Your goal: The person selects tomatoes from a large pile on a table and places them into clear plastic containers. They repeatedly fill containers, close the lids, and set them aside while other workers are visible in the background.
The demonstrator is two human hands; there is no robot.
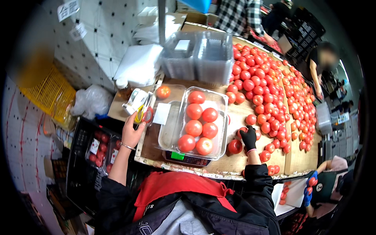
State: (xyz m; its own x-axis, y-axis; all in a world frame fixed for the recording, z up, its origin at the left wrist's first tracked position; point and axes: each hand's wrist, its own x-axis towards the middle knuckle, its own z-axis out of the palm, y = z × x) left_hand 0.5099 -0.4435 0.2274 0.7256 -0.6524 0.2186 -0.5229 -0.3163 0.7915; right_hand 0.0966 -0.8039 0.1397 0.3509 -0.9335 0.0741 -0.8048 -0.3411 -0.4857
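My bare left hand [131,132] is at the table's left edge, thumb and forefinger apart. It is beside scissors with yellow handles [139,114] and scissors with red handles [148,115]; its fingertips appear to touch the handles. My right hand [249,139], in a black glove, has its fingers closed around a tomato [242,131] on the table. Between my hands, a clear plastic tray [221,141] holds several red tomatoes [194,127] in two columns. Under the tray is a digital scale [188,158], mostly hidden. A dark red tomato [235,146] lies left of my right hand.
Tomatoes [261,82] are heaped on the wooden table [235,111]. Stacked clear trays [214,55] stand at the back. A black crate [77,164] with packed tomatoes is low at left. A person wearing blue gloves [308,192] holds tomatoes at right; other people stand farther off.
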